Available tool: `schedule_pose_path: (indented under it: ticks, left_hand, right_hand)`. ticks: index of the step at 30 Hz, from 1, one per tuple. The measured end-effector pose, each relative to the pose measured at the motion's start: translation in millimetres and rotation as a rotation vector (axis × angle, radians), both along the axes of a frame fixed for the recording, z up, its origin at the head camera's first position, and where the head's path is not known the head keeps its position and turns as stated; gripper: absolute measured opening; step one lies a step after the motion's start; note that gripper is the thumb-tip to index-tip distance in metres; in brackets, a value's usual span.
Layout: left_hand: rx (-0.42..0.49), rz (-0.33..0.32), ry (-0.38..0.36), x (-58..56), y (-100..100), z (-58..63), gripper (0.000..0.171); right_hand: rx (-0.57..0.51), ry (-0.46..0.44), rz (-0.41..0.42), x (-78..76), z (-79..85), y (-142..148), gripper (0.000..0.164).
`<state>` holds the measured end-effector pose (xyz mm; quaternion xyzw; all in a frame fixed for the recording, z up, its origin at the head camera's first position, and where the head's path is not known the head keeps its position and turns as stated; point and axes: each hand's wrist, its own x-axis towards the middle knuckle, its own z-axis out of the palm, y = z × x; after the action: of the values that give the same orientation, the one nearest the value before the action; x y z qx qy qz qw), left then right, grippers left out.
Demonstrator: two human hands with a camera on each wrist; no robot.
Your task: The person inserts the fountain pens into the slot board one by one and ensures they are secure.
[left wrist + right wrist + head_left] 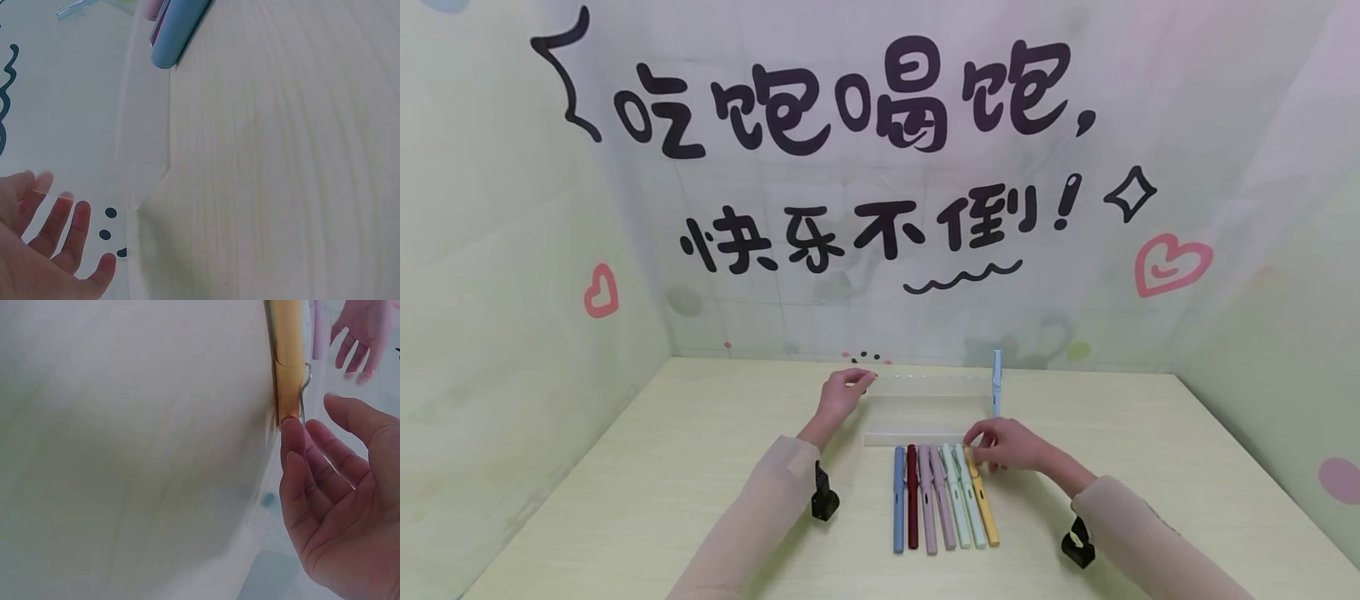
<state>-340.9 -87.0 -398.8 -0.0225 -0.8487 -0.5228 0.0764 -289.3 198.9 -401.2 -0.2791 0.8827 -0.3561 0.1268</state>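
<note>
My left hand (842,395) pinches the upper left edge of a clear plastic pen rack (917,438) between thumb and forefinger; its other fingers are spread behind the clear sheet in the left wrist view. At the rack's right end a light blue pen (997,379) stands upright. My right hand (1011,443) is at the cap end of a yellow pen (289,375). Its fingertips touch that end, while the thumb stays apart from the pen. The yellow pen lies at the right end of a row on the table, beside two pale green pens (962,500).
Left of the green pens lie two mauve pens (928,508), a dark red pen (912,492) and a blue pen (898,504), side by side in front of the rack. The pale wooden table (700,450) meets a printed cloth backdrop (760,317) behind the rack.
</note>
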Motion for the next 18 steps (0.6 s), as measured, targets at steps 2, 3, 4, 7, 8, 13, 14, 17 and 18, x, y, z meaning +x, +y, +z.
schedule_pose_path:
  ticks: [2,3,4,7,8,13,14,17,18]
  left_hand:
    - [0.0,-0.002,0.0,0.4,0,-0.2,0.027]
    - [-0.001,-0.003,0.0,0.7,0,-0.4,0.028]
    - [0.0,-0.003,-0.002,0.9,0,-0.4,0.028]
    - [0.002,-0.002,-0.008,1.3,0,-0.5,0.028]
    - [0.003,-0.002,-0.009,1.3,0,-0.6,0.028]
    - [0.001,0.001,-0.013,0.9,0,-0.2,0.028]
    - [0.001,0.002,-0.015,0.8,0,0.0,0.028]
    - [0.0,0.005,-0.02,0.5,0,0.2,0.028]
    - [0.0,0.005,-0.02,0.4,0,0.2,0.028]
  right_hand:
    - [0.008,0.01,0.013,1.8,-1.8,-1,0.02]
    - [0.011,0.015,0.018,2.9,-2.4,-2,0.022]
    - [0.015,0.017,0.019,4.1,-2.6,-3,0.023]
    - [0.022,0.021,0.028,7.2,-2.9,-4,0.026]
    - [0.026,0.022,0.029,8.2,-2.8,-4,0.027]
    - [0.061,0.033,0.034,11.3,-1.6,-4,0.035]
    - [0.069,0.033,0.037,11.8,-1.3,-4,0.037]
    - [0.088,0.026,0.04,13.3,-0.5,-3,0.037]
    - [0.092,0.025,0.042,13.6,-0.6,-2,0.036]
